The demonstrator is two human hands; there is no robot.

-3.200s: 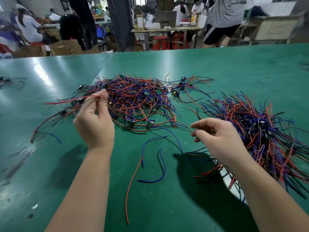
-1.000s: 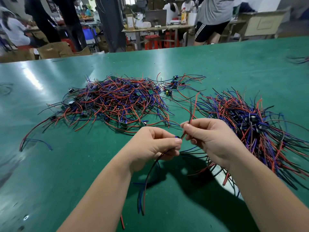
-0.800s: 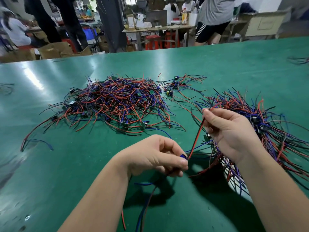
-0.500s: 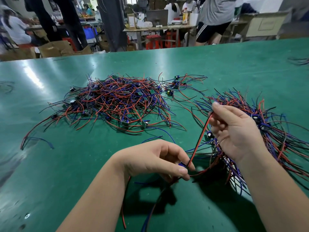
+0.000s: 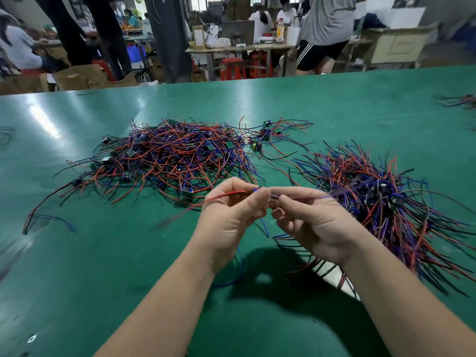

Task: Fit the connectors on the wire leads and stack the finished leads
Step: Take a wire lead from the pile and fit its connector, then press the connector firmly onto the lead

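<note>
hands together over the green table (image 5: 103, 253), left hand (image 5: 231, 220) pinching a red lead (image 5: 225, 194), right hand (image 5: 316, 225) pinching a blue lead (image 5: 323, 197), fingertips (image 5: 260, 196) meeting, big tangled pile (image 5: 175, 155) at 11 o'clock, second pile (image 5: 381, 199) at 3 o'clock

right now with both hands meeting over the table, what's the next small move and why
Probably press the two ends together. The left hand pinches a red wire, the right hand pinches a blue wire, and the hands meet tip to tip; whether the joint is seated is hidden.
</note>
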